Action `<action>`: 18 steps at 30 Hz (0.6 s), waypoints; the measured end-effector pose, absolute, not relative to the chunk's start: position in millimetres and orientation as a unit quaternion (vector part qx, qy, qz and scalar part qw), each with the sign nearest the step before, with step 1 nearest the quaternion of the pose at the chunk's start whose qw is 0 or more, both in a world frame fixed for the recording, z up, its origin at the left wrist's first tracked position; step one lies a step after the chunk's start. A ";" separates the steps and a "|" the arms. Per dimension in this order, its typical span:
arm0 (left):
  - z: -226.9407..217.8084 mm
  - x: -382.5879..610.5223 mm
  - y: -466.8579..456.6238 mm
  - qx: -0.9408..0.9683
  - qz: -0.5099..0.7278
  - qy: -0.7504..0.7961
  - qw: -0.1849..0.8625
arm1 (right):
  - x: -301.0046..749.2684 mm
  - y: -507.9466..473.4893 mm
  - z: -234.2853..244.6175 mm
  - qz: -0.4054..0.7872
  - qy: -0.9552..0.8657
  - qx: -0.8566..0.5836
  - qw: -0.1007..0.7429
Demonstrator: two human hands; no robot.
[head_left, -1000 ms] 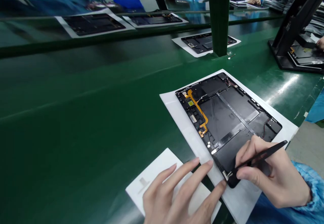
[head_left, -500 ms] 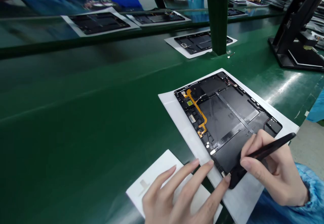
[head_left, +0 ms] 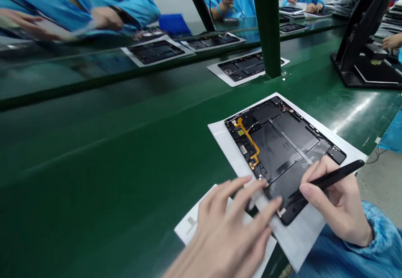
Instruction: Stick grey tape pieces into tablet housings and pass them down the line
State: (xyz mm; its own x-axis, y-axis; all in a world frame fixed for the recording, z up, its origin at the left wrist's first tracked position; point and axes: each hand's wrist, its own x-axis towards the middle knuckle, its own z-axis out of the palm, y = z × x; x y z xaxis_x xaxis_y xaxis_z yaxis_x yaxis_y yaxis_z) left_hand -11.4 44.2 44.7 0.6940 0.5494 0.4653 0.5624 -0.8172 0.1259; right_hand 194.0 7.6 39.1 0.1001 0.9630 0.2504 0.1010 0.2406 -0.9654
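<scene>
An opened tablet (head_left: pixel 289 144) lies on a white sheet (head_left: pixel 221 142), its dark inside up, with an orange flex cable (head_left: pixel 251 141) along its left side. In my right hand (head_left: pixel 337 202) is a slim black tool, apparently tweezers (head_left: pixel 341 176), the back end pointing up and right. Its thin tip is low over the tablet's near part; contact cannot be made out. My left hand (head_left: pixel 228 223) is open, fingers spread, with the fingertips at the tablet's near left edge. Partly under that hand lies a white card (head_left: pixel 186 227) with a small pale strip on it.
A green post (head_left: pixel 270 31) rises beyond the tablet, with another open tablet (head_left: pixel 245 66) behind it. More tablets (head_left: pixel 157 52) lie on the raised back ledge. Co-workers in blue sit opposite. At the right stands a black stand (head_left: pixel 354 39).
My left hand has shifted up and its fingers have bent a little more. The right hand keeps its hold on the tool. The view has tilted, showing more of the co-worker at upper left.
</scene>
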 end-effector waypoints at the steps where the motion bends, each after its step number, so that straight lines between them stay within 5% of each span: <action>1: 47.9 -14.5 61.8 -0.915 -0.259 -0.310 0.007 | 193.7 7.4 38.5 0.373 -0.546 -0.483 0.575; 9: 57.6 -24.8 230.2 -0.827 -0.146 -0.538 -0.074 | 191.9 8.1 29.6 0.316 -0.596 -0.534 0.510; 18: 37.4 -21.4 240.9 -0.806 -0.150 -0.527 -0.224 | 186.6 9.1 14.0 0.236 -0.609 -0.576 0.491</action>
State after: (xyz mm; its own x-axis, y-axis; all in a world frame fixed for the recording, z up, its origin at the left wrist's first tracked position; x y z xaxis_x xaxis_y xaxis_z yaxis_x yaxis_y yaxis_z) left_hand -21.4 240.9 37.4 0.3983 0.9172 0.0060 0.7823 -0.3432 0.5198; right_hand 186.6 9.1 14.0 0.1457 0.9341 0.3258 0.4709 0.2241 -0.8532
